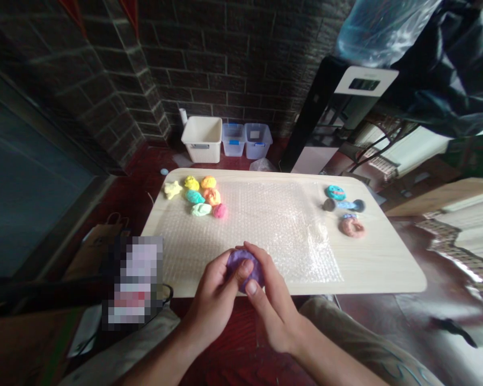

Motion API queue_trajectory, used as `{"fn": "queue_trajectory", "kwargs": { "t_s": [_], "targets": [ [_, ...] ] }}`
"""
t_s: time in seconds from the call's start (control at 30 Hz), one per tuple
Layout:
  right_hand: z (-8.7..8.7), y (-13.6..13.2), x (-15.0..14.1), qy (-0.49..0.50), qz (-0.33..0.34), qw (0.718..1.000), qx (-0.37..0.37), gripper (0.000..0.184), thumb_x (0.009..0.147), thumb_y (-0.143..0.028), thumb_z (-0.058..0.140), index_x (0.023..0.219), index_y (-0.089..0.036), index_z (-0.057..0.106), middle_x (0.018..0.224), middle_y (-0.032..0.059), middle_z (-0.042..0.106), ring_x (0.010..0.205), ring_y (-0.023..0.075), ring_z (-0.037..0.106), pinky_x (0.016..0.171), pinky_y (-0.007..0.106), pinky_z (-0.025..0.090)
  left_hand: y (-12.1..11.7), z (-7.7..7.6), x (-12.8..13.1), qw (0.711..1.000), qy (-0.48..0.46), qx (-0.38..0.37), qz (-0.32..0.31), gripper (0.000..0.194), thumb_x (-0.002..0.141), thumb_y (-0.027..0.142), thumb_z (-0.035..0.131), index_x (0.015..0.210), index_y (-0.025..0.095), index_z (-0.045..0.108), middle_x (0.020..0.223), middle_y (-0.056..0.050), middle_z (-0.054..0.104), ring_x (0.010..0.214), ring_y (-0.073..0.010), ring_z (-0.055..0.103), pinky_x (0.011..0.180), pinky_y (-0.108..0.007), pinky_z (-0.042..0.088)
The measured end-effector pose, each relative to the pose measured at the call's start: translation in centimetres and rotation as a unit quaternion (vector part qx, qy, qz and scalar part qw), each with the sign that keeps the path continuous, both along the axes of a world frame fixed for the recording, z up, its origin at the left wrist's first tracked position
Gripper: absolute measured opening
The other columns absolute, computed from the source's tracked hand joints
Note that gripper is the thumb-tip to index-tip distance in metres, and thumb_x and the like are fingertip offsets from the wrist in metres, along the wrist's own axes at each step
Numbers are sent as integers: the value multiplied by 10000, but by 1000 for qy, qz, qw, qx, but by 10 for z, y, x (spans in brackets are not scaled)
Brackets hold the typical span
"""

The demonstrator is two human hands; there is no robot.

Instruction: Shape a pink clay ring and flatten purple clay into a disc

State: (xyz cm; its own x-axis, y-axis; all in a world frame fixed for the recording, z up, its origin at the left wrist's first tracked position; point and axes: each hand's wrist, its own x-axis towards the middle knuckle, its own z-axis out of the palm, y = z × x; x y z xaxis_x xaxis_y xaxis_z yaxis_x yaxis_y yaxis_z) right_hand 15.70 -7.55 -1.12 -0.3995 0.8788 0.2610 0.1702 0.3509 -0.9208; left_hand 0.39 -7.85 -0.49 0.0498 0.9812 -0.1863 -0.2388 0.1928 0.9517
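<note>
A lump of purple modelling clay (237, 262) is held between both hands near the front edge of the table. My left hand (216, 287) wraps it from the left, its thumb pressing on top. From the other side my right hand (271, 297) curls around it, with its thumb at the lower edge of the lump. Beneath, bubble wrap (261, 214) covers the middle of the pale wooden table (386, 257). At the back left lie several clay lumps, among them a teal one (195, 197), an orange one (212, 197) and a pink one (220, 210).
On the right of the table lie a turquoise clay piece (335, 192), a dumbbell-shaped piece (344, 206) and a pinkish-brown ring (352, 227). Behind the table stand a white basket (202, 139), two clear bins (258, 140) and a water dispenser (326, 118).
</note>
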Motion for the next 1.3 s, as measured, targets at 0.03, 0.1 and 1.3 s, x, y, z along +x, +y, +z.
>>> {"fn": "queue_trajectory", "kwargs": {
  "t_s": [0.03, 0.1, 1.3],
  "targets": [
    [1, 1, 1, -1, -1, 1000, 8, 535, 1106, -388, 483, 1614, -343, 320, 1551, 94, 530, 1417, 278, 546, 1182, 470, 484, 0, 0, 0, 1000, -2, -3, -3, 248, 964, 417, 727, 941, 172, 694, 841, -16, 613, 792, -148, 529, 700, -236, 464],
    [3, 3, 2, -1, -4, 1000, 29, 553, 1101, -385, 496, 1621, -347, 310, 1581, 97, 498, 1449, 284, 512, 1201, 488, 458, 0, 1, 0, 1000, -6, -5, -10, 258, 964, 426, 724, 942, 170, 692, 832, -11, 601, 779, -146, 521, 688, -235, 458],
    [5, 15, 7, -24, 2, 999, 43, 524, 1094, -339, 506, 1605, -326, 390, 1470, 107, 575, 1335, 282, 587, 1118, 481, 526, 2, -9, -1, 999, -19, -25, -7, 266, 969, 441, 723, 1054, 189, 718, 935, -46, 700, 887, -191, 661, 766, -280, 560]
  ]
}}
